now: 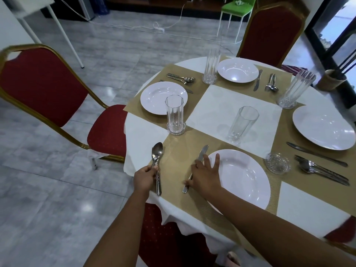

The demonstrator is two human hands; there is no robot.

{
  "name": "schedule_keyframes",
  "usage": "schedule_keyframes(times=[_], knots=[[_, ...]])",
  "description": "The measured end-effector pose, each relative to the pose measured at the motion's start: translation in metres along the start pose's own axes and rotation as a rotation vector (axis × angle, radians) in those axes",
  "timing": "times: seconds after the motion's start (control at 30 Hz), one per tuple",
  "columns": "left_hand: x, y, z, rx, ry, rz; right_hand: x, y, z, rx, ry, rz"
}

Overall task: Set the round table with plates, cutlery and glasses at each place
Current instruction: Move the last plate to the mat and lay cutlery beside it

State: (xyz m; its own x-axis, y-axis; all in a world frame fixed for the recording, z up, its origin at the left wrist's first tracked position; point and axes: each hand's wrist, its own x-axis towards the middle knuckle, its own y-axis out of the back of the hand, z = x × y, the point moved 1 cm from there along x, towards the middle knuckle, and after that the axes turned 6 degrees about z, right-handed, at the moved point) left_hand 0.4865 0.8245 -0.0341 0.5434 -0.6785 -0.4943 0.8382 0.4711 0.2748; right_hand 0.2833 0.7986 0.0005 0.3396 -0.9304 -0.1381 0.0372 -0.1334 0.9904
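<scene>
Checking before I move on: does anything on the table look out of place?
Yes. The glass coaster right of the near plate sits empty, while one tall glass stands directly on the white cloth mid-table instead of on it.

The near white plate (244, 182) is shining, glossy and smooth. Left of that plate, the spoon (158, 151) and knife (202, 153) are gleaming as polished metal. Beyond the plate, a clear ribbed glass (241, 124) is glinting. Under the plate a gold placemat (177, 149) is looking woven and matt, lying over the desk's (231, 101) smooth white cloth (140, 135).
</scene>
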Motion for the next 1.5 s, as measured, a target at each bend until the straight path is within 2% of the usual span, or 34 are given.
schedule_keyframes(times=[0.07,0.13,0.3,0.4,0.57,0.7,0.8,1.0,1.23,1.33,1.5], knots=[[-0.002,0.001,0.005,-0.032,0.038,-0.028,-0.002,0.003,-0.002,0.118,0.049,0.089],[-0.005,-0.001,0.01,-0.042,0.039,-0.056,-0.006,0.006,-0.009,0.281,0.056,0.1],[-0.021,-0.017,0.021,-0.136,0.067,-0.138,-0.018,0.014,-0.041,0.824,-0.271,-0.082],[-0.03,-0.028,0.023,-0.179,0.08,-0.178,-0.019,0.014,-0.047,1.006,-0.427,-0.154],[-0.034,-0.037,0.018,-0.174,0.109,-0.209,-0.02,0.01,-0.044,1.222,-0.552,-0.262],[-0.029,-0.039,0.016,-0.162,0.108,-0.173,-0.019,0.007,-0.042,1.273,-0.611,-0.284],[-0.025,-0.04,0.026,-0.062,0.076,-0.131,-0.013,0.004,-0.04,1.253,-0.671,-0.239],[-0.016,-0.049,0.043,0.162,-0.031,-0.306,0.011,0.001,-0.036,1.086,-0.701,-0.216],[0.004,-0.059,0.046,0.405,-0.162,-0.121,0.035,-0.008,-0.036,0.924,-0.696,-0.238],[0.009,-0.062,0.047,0.543,-0.285,-0.079,0.044,-0.014,-0.034,0.883,-0.707,-0.243],[0.015,-0.062,0.043,0.634,-0.351,-0.104,0.058,-0.025,-0.036,1.068,-0.788,-0.264]])
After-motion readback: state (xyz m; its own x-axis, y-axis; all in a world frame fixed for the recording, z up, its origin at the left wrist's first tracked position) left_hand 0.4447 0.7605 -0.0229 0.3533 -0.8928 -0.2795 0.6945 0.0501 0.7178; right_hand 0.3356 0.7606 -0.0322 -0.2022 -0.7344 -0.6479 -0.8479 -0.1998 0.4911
